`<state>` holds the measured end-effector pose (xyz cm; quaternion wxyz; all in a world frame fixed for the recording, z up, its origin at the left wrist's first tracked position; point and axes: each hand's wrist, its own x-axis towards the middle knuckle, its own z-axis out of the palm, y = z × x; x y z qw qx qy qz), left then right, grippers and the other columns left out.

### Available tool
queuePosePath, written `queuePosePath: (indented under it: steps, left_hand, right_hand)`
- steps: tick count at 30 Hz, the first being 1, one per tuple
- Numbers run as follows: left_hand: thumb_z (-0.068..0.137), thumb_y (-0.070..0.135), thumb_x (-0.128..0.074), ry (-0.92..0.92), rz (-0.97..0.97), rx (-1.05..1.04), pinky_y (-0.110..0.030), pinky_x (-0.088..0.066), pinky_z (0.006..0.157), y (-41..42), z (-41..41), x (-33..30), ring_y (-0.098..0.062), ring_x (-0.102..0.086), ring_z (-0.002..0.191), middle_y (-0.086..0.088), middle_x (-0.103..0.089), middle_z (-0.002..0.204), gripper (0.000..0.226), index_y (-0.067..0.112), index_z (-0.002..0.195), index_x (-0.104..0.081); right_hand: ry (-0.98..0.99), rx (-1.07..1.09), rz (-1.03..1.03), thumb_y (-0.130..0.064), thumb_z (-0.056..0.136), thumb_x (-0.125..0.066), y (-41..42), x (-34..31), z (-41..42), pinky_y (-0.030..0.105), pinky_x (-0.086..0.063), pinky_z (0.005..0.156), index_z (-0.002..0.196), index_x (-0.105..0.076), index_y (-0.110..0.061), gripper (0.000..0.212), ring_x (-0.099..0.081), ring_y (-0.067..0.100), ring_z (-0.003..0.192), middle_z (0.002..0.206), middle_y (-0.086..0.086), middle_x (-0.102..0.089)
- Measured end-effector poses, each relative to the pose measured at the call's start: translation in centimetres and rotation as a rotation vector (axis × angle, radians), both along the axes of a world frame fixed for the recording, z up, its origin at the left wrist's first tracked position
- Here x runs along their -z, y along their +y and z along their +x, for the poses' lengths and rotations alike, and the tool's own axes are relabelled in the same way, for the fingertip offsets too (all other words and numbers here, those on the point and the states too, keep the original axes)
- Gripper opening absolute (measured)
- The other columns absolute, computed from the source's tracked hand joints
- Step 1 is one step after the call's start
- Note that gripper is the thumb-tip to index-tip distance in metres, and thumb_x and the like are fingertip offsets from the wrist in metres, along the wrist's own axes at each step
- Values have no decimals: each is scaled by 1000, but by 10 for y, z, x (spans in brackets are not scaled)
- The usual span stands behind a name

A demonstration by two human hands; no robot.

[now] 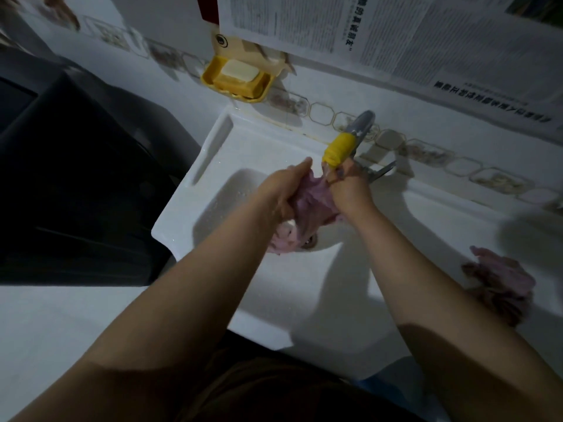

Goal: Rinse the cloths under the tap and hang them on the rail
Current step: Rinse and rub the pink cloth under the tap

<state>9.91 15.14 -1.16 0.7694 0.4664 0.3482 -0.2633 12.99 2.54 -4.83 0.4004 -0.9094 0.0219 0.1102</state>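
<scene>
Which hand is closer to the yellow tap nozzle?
Right. The right hand is just under the yellow nozzle, gripping the pink cloth; the left hand grips it farther left.

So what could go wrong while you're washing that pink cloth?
Both hands, left hand and right hand, grip the pink cloth over the sink, and its tail hangs near the drain, so it might block it. The second cloth sits by the counter edge and could slip off.

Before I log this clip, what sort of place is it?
Probably a home bathroom or washing corner: a white ceramic basin under a grey tap with a yellow nozzle, a yellow wall-mounted soap dish, and patterned wall tiles.
</scene>
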Motion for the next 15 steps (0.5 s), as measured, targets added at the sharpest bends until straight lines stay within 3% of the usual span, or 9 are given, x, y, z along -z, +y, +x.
queuePosePath:
  steps: [2,4,6,8,9,11,13,15]
  left_hand:
    - [93,34,-62,-32,151,26,-25,-52,50,26,8,5,-16,-62,47,-5,-65,56,27,10,82,-57]
    - [86,33,-70,-51,242,119,-31,-50,65,47,12,10,-19,-63,64,-7,-68,71,26,9,84,-60]
    - [86,31,-70,-114,256,242,-34,-52,80,59,12,7,-21,-64,83,-10,-67,93,31,8,103,-58]
    - [89,26,-67,-229,308,489,-32,-56,84,65,13,2,-19,-65,95,-8,-66,106,34,13,117,-54]
    - [89,27,-67,-286,418,654,-30,-56,84,66,12,-1,-18,-65,94,-5,-67,104,30,16,115,-57]
    - [89,36,-66,-367,711,895,-24,-51,77,66,12,-2,-14,-63,85,2,-68,90,20,19,99,-68]
    - [92,40,-59,-404,842,851,-23,-46,72,63,10,3,-12,-59,77,1,-66,82,27,15,89,-68]
    - [96,38,-54,-424,753,578,-30,-50,78,53,5,11,-18,-61,78,-7,-67,85,36,5,91,-68]
  right_hand:
    - [63,-75,172,-28,97,-49,-8,-2,-6,24,-47,76,109,-55,-16,17,-57,17,88,97,3,-58]
    - [191,-214,258,-26,89,-64,-19,0,-10,15,-46,76,92,-54,-25,10,-56,9,84,91,-4,-57]
    - [282,-327,184,-24,79,-75,-28,5,-13,25,-48,80,85,-57,-24,20,-57,9,78,82,-5,-60]
    - [249,-348,90,-20,84,-70,-33,2,-12,27,-42,71,84,-62,-7,16,-52,10,69,73,1,-57]
    - [226,-325,94,-20,89,-64,-35,-1,-10,25,-40,67,84,-62,-2,19,-52,10,66,72,4,-57]
    - [224,-256,169,-19,96,-53,-38,-10,-7,20,-43,65,82,-64,-11,20,-57,0,63,74,0,-61]
    - [201,-148,272,-19,98,-49,-38,-13,-5,12,-46,71,89,-64,-21,18,-62,-2,76,84,-4,-65]
    - [154,32,410,-23,96,-53,-30,-10,-4,25,-50,81,87,-66,-20,15,-64,11,84,88,1,-68]
